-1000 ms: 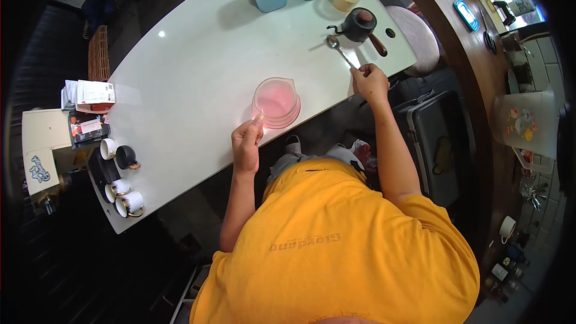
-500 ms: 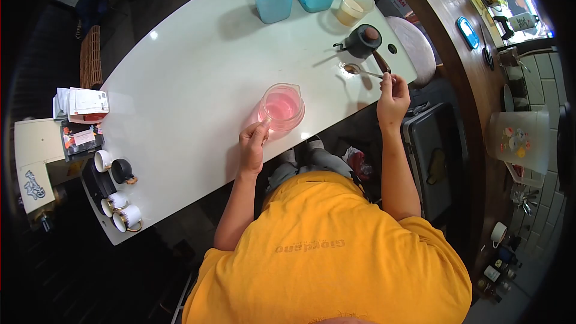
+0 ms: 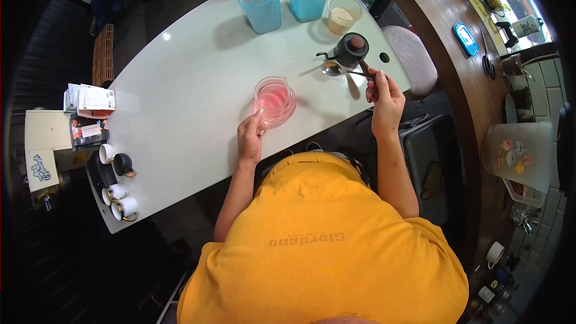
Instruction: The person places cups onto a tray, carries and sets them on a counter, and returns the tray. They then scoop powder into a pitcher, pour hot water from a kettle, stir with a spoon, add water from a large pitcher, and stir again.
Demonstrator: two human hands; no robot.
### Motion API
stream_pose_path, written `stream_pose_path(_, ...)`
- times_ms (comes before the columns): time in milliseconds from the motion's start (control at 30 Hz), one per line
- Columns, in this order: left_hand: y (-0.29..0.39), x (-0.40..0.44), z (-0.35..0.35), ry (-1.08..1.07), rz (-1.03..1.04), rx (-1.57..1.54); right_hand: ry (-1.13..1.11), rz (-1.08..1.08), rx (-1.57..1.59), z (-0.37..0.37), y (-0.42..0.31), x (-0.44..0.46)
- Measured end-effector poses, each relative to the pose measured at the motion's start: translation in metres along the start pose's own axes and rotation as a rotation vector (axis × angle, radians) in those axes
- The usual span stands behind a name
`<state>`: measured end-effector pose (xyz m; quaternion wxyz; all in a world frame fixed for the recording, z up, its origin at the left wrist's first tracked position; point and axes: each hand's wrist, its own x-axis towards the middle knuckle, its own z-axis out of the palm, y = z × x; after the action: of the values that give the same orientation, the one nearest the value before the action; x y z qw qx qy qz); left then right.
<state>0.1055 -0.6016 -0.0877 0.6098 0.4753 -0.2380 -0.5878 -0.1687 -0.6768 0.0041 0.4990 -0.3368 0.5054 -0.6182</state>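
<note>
My left hand point(image 3: 251, 139) is wrapped round the handle of a clear glass pitcher point(image 3: 290, 108) that holds pink liquid and stands near the front edge of the white table point(image 3: 186, 108). Further right, my right hand point(image 3: 387, 102) pinches the dark end of a long spoon point(image 3: 332, 70), its bowl pointing left above the table. Just behind the spoon stands a dark gooseneck kettle point(image 3: 347, 55) with a brown lid knob. A clear cup point(image 3: 343, 19) of pale tan liquid sits beyond the kettle.
Two blue plastic containers point(image 3: 261, 9) stand at the table's back edge. White cups point(image 3: 124, 208) and a black tray point(image 3: 100, 177) line its left end. A wooden counter point(image 3: 447, 63) runs along the right, and a pale stool point(image 3: 414, 60) is beside the table.
My right hand has raised the spoon a little, and its bowl now shows more clearly. My left hand keeps its hold on the pitcher. The view has shifted slightly.
</note>
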Motion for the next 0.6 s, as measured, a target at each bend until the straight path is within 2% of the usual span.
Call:
stream_pose_path(167, -0.003, 0.004, 0.003, -0.011, -0.003, 0.046, -0.111, -0.123, -0.070, 0.018, -0.004, 0.005)
stream_pose_path(367, -0.002, 0.000, 0.009, -0.006, -0.019, 0.106, -0.463, -0.378, -0.343, 0.059, 0.007, -0.001)
stream_pose_path(400, -0.003, 0.000, 0.009, 0.006, -0.015, 0.103, -0.475, -0.376, -0.341, 0.066, 0.010, 0.001)
stream_pose_path(467, -0.004, -0.002, 0.010, -0.007, 0.024, 0.150, -0.598, -0.557, -0.558, 0.078, 0.015, 0.000)
stream_pose_path(533, -0.003, -0.005, 0.010, 0.001, 0.028, 0.179, -0.626, -0.568, -0.591, 0.088, 0.018, -0.005)
stream_pose_path(600, -0.005, -0.006, 0.006, 0.008, 0.032, 0.206, -0.702, -0.682, -0.684, 0.094, 0.030, -0.002)
